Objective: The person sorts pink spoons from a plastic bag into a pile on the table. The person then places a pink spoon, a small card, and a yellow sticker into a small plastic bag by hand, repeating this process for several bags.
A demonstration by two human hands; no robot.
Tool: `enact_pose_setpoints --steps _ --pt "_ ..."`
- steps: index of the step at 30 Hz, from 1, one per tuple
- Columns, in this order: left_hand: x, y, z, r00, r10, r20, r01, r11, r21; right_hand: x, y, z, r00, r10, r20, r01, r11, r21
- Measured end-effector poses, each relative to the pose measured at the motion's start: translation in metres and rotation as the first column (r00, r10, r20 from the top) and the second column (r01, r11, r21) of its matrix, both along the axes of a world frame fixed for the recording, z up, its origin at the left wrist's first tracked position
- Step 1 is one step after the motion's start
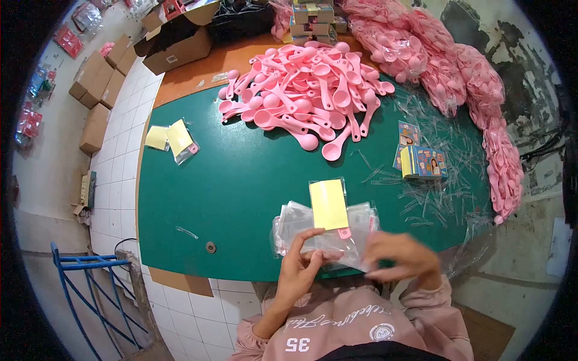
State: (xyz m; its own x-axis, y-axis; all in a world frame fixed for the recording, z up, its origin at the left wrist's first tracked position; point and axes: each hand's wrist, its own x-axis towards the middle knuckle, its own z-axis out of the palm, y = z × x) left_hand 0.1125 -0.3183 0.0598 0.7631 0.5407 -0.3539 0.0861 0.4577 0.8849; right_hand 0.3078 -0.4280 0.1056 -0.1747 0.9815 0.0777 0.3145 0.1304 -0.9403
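A clear plastic bag with a yellow card (329,204) and a pink measuring spoon (344,233) inside lies over a stack of clear plastic bags (293,221) near the table's front edge. My left hand (299,265) grips the lower part of the filled bag, index finger along the card's bottom edge and thumb below it. Just right of the stack, my right hand (402,256) is smeared by motion, its fingers bent beside the bags' edge.
Pink measuring spoons (307,90) are heaped at the table's back. Printed cards (428,162) stand at right among clear plastic strips (445,198). Packed bags (179,139) lie at left. Bulging spoon sacks (481,84) line the right side. A blue metal frame (90,262) stands lower left.
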Motion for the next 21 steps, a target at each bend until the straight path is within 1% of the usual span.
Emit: enact_pose_setpoints --steps 1,2,3,4,5,6,7,9,10,11,12,13,15,16,18,19,20,21 --pt "-0.002 0.002 -0.001 1.0 -0.003 0.0 0.003 1.0 0.003 0.025 -0.013 -0.003 0.989 -0.131 -0.067 0.137 0.986 0.097" --pt "-0.005 0.004 -0.004 0.997 -0.071 -0.01 0.071 0.997 0.019 0.051 -0.034 -0.002 0.942 -0.327 -0.073 0.33 0.943 0.038" --pt "-0.007 0.005 -0.005 0.99 -0.138 -0.022 0.139 0.99 0.035 0.082 -0.06 -0.007 0.853 -0.523 -0.015 0.522 0.853 -0.012" --pt "-0.01 0.005 -0.006 0.989 -0.144 -0.022 0.145 0.989 0.037 0.107 -0.074 0.0 0.711 -0.686 0.156 0.702 0.707 -0.089" --pt "-0.01 0.005 -0.006 0.99 -0.142 -0.02 0.142 0.99 0.018 0.146 -0.13 -0.039 0.3 -0.733 0.611 0.832 0.514 0.209" --pt "-0.01 0.005 -0.007 0.991 -0.134 -0.015 0.134 0.991 -0.002 0.175 -0.171 -0.075 -0.272 -0.574 0.772 0.734 0.396 0.552" --pt "-0.011 0.003 -0.007 0.991 -0.137 -0.016 0.136 0.991 -0.008 0.162 -0.162 -0.061 -0.272 -0.569 0.776 0.735 0.397 0.549" --pt "-0.008 0.001 -0.008 0.993 -0.076 -0.09 0.072 0.996 -0.05 0.105 -0.098 -0.005 -0.285 -0.582 0.762 0.755 0.353 0.553" --pt "-0.006 0.0 -0.005 0.992 -0.08 -0.095 0.075 0.996 -0.051 0.071 -0.063 0.005 -0.08 -0.713 0.696 0.739 0.426 0.522" --pt "-0.004 -0.001 0.0 0.996 -0.063 -0.068 0.055 0.992 -0.118 0.035 -0.043 0.01 0.223 -0.719 0.658 0.743 0.563 0.363" --pt "-0.003 0.0 0.003 0.998 -0.043 -0.041 0.035 0.983 -0.182 0.006 -0.023 0.01 0.556 -0.638 0.534 0.604 0.75 0.267" --pt "-0.003 0.002 0.002 0.998 -0.052 -0.042 0.044 0.984 -0.171 -0.021 -0.013 -0.007 0.698 -0.614 0.368 0.604 0.781 0.159" --pt "-0.009 0.002 -0.001 0.997 -0.066 0.028 0.07 0.976 -0.207 -0.046 0.0 -0.029 0.775 -0.534 0.339 0.561 0.828 0.022" --pt "-0.013 0.003 0.0 0.998 -0.057 0.024 0.061 0.979 -0.197 -0.047 0.002 -0.037 0.781 -0.53 0.33 0.553 0.833 0.029" --pt "-0.021 0.006 0.003 0.995 -0.1 0.023 0.102 0.976 -0.193 -0.043 0.005 -0.046 0.773 -0.607 0.187 0.612 0.79 0.037" --pt "-0.024 0.01 0.002 0.99 -0.098 0.101 0.119 0.965 -0.234 -0.042 0.005 -0.041 0.766 -0.625 0.149 0.635 0.772 -0.025" --pt "-0.022 0.01 0.005 0.99 -0.098 0.102 0.119 0.965 -0.232 -0.04 0.005 -0.038 0.766 -0.625 0.149 0.635 0.772 -0.023" --pt "-0.019 0.009 0.01 0.993 -0.114 -0.026 0.113 0.993 -0.034 -0.036 0.004 -0.035 0.789 -0.605 0.108 0.611 0.791 -0.028"
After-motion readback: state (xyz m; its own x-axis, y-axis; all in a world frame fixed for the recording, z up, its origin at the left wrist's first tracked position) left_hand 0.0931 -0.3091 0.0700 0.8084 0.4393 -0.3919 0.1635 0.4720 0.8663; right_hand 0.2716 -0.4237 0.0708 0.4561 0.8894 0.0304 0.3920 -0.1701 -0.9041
